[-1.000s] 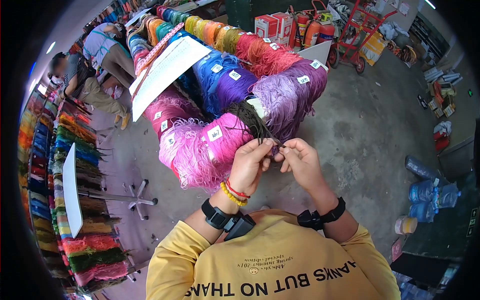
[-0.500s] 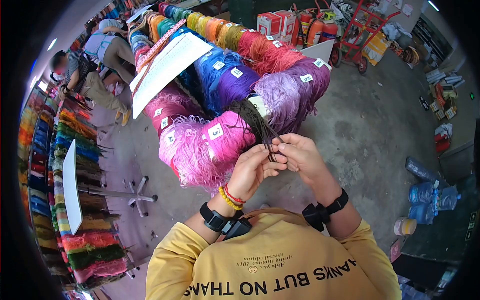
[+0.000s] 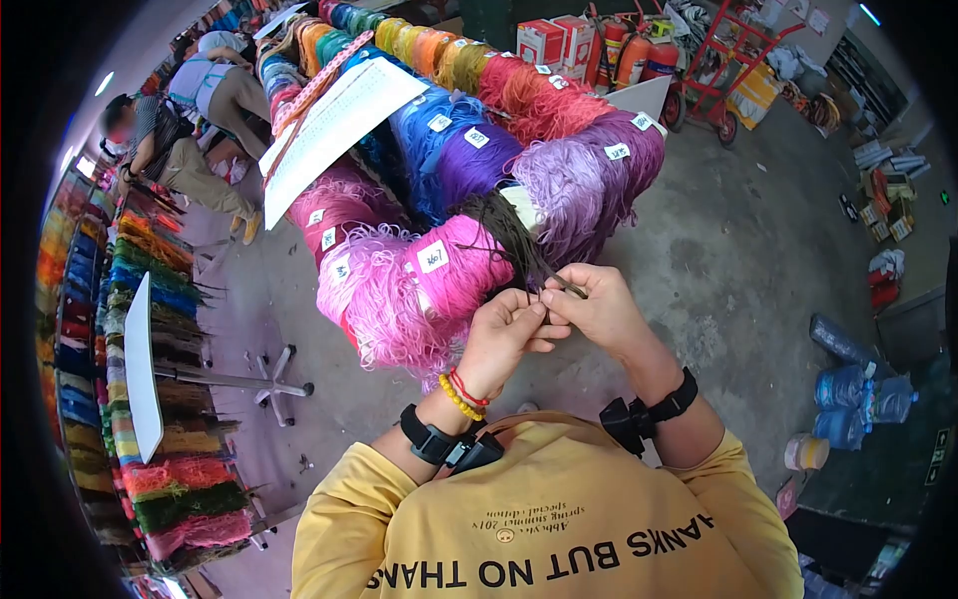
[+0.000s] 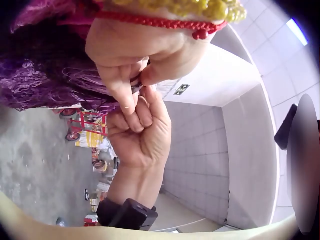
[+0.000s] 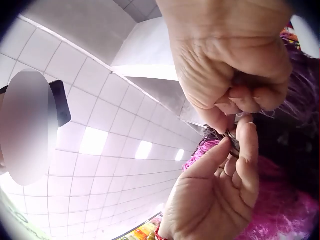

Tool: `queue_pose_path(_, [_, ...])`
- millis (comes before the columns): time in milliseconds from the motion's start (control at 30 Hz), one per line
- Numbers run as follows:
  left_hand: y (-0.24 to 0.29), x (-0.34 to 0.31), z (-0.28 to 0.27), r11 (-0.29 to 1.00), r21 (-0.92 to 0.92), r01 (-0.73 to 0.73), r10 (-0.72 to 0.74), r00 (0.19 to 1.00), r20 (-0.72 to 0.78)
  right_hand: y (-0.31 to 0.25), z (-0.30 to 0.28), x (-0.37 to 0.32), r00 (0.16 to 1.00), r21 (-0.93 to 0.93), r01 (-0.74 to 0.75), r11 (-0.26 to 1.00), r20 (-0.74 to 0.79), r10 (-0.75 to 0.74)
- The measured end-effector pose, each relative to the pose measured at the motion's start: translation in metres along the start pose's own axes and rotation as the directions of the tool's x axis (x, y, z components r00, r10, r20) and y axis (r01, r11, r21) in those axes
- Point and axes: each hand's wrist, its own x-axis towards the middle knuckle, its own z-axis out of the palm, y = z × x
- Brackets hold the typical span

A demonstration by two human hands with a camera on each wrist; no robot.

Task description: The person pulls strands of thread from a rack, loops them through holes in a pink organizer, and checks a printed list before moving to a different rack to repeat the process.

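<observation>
Dark brown, near-black yarn (image 3: pixel 494 218), lying betw. the pink skein (image 3: pixel 469 258) and the lilac skein (image 3: pixel 574 185) at the near end of the load; its loose strands hang fwd into both hands, held in mid-air over the floor (image 3: pixel 699 270).

L hand (image 3: pixel 506 334): thumb + forefinger tips pinched tight on the strands, no gap to speak of; other fingers loosely bent, nothing in them that I can see. R hand (image 3: pixel 597 304): thumb + forefinger also closed on the strands, right up against L's tips; remaining fingers curled twd the palm. Can't tell exact no. of strands, or if there's a knot; fingertips cover it.

Handling, my guess: v. light, limp, no stiffness, bit slippery, prob. snags/tangles easily w/ nbrs. Single strands could fray or snap if yanked; a bunch should take more pull. Best hold = fingertip pinch near the loose ends, other hand close by to keep tension; grabbing mid-skein would likely drag loops out.

Materials: yarn fine + stringy, dark lot straggly. Pink is smooth + packed on its rounded top, messy loops below. Lilac similar, frizzy. Purple skein (image 3: pixel 479 165) plump, tidier. White tags (image 3: pixel 432 257) = small flat squares, handwritten. Paper (image 3: pixel 344 125) flat, thin, printed look. On L wrist: yellow beads (image 3: pixel 461 401), knobbly; red cord (image 4: pixel 165 24), tightly braided.
</observation>
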Motion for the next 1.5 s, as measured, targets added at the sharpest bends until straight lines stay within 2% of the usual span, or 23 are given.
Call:
queue_pose_path(333, [0.002, -0.004, 0.0, 0.997, -0.078, -0.019, 0.018, 1.0, -0.024, 0.006, 0.0, -0.003, 0.999, 0.112, -0.011, 0.994, -0.038, 0.015])
queue_pose_path(633, [0.001, -0.005, 0.0, 0.996, -0.091, -0.025, 0.024, 1.0, -0.015, -0.001, 0.006, -0.004, 0.998, 0.111, -0.007, 0.994, -0.069, 0.015])
queue_pose_path(733, [0.001, -0.004, 0.0, 0.996, -0.078, -0.038, 0.037, 0.999, -0.018, 0.0, 0.006, -0.002, 1.0, 0.087, 0.019, 0.996, -0.012, -0.018])
queue_pose_path(933, [0.001, -0.005, 0.0, 0.997, -0.05, -0.052, 0.051, 0.999, -0.021, 0.004, 0.006, -0.001, 1.0, 0.052, 0.011, 0.999, -0.013, -0.01])
queue_pose_path(1133, [0.0, -0.004, -0.001, 0.998, -0.043, -0.05, 0.049, 0.999, -0.024, 0.006, 0.005, 0.0, 0.999, 0.076, 0.009, 0.997, -0.038, -0.006])
queue_pose_path(1233, [-0.001, -0.005, -0.001, 0.997, -0.038, -0.074, 0.072, 0.996, -0.047, 0.012, 0.006, 0.003, 0.992, 0.091, 0.046, 0.995, -0.119, -0.035])
queue_pose_path(1333, [-0.005, -0.003, -0.001, 0.988, 0.008, -0.154, 0.154, 0.984, -0.09, 0.008, 0.002, 0.001, 0.986, 0.137, 0.047, 0.989, -0.165, -0.023])
queue_pose_path(1433, [-0.01, -0.002, -0.006, 0.981, 0.019, -0.195, 0.196, 0.976, -0.095, 0.009, -0.002, 0.0, 0.996, 0.441, 0.003, 0.897, -0.077, 0.035])
queue_pose_path(1500, [-0.01, -0.003, -0.007, 0.984, 0.018, -0.177, 0.178, 0.981, -0.073, 0.011, -0.005, 0.002, 0.999, 0.472, -0.026, 0.881, -0.024, 0.042])
